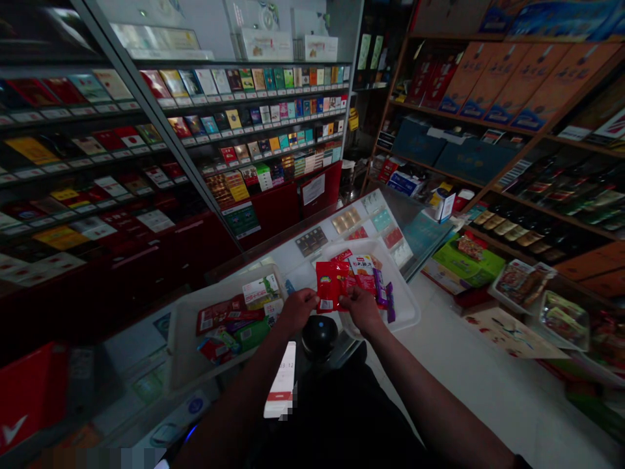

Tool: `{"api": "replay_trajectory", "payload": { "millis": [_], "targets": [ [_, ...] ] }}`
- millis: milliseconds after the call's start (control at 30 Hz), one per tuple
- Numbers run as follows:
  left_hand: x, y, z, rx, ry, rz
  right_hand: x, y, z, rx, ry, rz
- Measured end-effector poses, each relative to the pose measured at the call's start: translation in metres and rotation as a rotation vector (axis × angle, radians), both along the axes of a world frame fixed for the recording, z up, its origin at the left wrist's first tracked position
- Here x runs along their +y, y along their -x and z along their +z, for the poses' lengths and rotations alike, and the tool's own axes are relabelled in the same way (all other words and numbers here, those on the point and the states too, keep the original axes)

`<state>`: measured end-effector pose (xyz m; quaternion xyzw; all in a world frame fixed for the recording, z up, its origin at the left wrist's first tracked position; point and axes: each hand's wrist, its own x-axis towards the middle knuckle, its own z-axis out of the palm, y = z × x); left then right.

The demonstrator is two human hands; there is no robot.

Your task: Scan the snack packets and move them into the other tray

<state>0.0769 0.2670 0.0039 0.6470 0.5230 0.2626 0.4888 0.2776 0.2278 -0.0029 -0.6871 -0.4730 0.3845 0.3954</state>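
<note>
Between my two hands a red snack packet [332, 286] is held up, its barcode at the lower left. My left hand [299, 309] pinches its left edge, and my right hand [360, 306] grips it at the lower right. Behind and below the packet sits a white tray [413, 312] with several snack packs, among them a purple-wrapped bar [390, 301]. To the left, another white tray [176, 345] holds several snack packets in red, green and white. A black rounded device [319, 335] stands just below the packet, between my forearms.
A lit phone [280, 384] lies beside my left forearm. The glass counter [288, 260] runs under the trays, with cigarette shelves [263, 98] behind it. On the right, wooden shelves [454, 124] hold boxes and bottles; snack trays [564, 319] stand below them near the floor [454, 371].
</note>
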Motion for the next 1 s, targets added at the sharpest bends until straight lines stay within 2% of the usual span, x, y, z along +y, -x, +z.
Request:
{"api": "replay_trajectory", "payload": {
  "millis": [100,200,300,467,667,800,900,1000],
  "targets": [
    [0.003,0.002,-0.002,0.006,-0.062,0.011,-0.001,0.0,0.004,-0.005,-0.012,-0.03],
    [0.007,0.006,0.0,0.007,-0.144,-0.05,-0.004,0.001,0.007,-0.081,-0.085,-0.029],
    [0.01,0.008,0.002,-0.015,-0.141,-0.067,-0.007,0.004,0.006,-0.074,-0.077,-0.038],
    [0.013,0.006,0.005,-0.012,-0.06,0.019,-0.006,0.009,0.003,-0.004,-0.022,-0.027],
    [0.014,0.01,0.026,-0.055,-0.057,0.154,0.003,0.019,0.02,0.022,-0.088,-0.022],
    [0.013,0.029,0.043,-0.023,-0.126,0.193,0.01,0.035,0.035,0.017,-0.113,0.049],
    [0.009,0.054,0.053,0.059,-0.131,0.221,0.014,0.055,0.042,0.037,-0.083,0.166],
    [0.002,0.085,0.06,0.145,-0.085,0.304,0.017,0.084,0.047,0.114,-0.058,0.28]
  ]
}}
